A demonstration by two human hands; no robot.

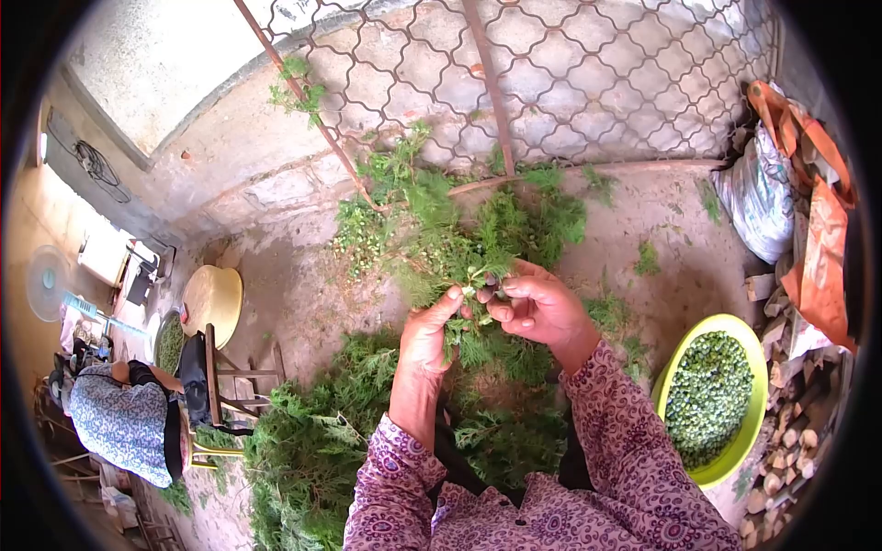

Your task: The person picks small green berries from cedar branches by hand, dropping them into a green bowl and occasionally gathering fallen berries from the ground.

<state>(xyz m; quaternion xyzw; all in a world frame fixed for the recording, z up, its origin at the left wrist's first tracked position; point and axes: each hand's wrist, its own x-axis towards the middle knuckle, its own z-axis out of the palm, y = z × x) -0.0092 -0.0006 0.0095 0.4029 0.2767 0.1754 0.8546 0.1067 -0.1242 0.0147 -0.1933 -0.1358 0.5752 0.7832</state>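
Observation:
A leafy green branch (432,230) with small green berries is held up in front of me. My left hand (428,332) grips its stem from below. At the sprig's tip, my right hand (537,308) has thumb and fingers pinched together. More cut branches (322,441) are heaped on the ground beneath my arms. A yellow-green basin (751,404) full of small green berries sits at the right.
A metal lattice gate (551,73) stands ahead. A white sack (758,197) and orange fabric (818,248) lie at the right above a pile of wood pieces (790,441). At the left, another person (124,418) bends over near a wooden stool (225,372), a yellow basin (211,298) and a fan (46,280).

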